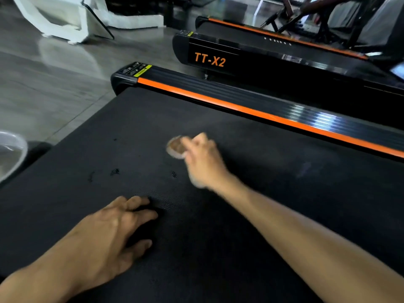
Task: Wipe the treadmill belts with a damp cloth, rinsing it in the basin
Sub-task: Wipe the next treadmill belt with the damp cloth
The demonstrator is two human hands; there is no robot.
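The person's two forearms are bare, with no sleeve showing on either. The left hand (pixel 113 228) and the right hand (pixel 203 158) are bare as well; motion blurs the right one.

The left hand (pixel 113 228) lies palm-down, fingers spread and relaxed; ahead of it, the blurred right hand (pixel 202 158) curls its fingers, arm outstretched.

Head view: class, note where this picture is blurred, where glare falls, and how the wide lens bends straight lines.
Head view: motion blur smears the right hand and the cloth it grips; the left hand, resting on the belt, is sharper; glare streaks the rail and the floor; the orange stripe bows slightly; the basin is cut off at the left edge.
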